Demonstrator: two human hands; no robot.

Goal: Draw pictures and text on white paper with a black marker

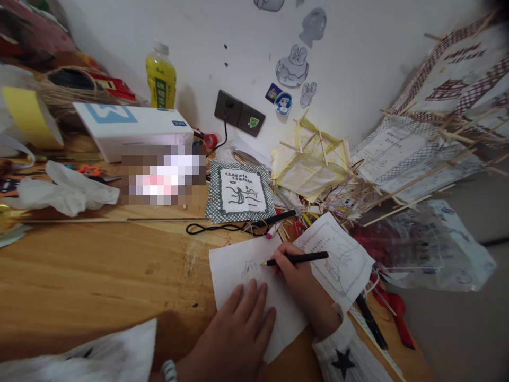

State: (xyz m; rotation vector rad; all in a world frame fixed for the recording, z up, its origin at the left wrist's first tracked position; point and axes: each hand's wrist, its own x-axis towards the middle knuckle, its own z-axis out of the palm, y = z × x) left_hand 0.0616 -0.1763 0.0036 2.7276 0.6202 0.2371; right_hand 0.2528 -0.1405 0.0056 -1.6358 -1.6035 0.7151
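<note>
Two bare hands are at work on the table [99,281] here, so let's use the white sheet [233,265] in front of the person as the clock. The right hand [296,273], at about 2 o'clock on the sheet, has a black pencil [300,258] pinched in its fingers, with the tip right by a small sketch [249,269]. That sketch is pretty faint from this angle, so it's hard to say what it shows. The left hand [238,323] comes in from 7 o'clock, lying flat with fingers loosely spread on the paper and gripping nothing.

Just beside the sheet at 2 o'clock there's a pencil drawing [336,254] on its own paper, partly hidden by the right hand. Near 12 is a picture with a patterned border [242,193], and the yellow stick-and-paper frame [310,154] sits further out at 1. A black pen [371,321] is over at 3. Way out at 11 stands a yellow drink bottle [161,79], just behind a white box [151,132], and some crumpled white tissue [67,188] sits at 10.
</note>
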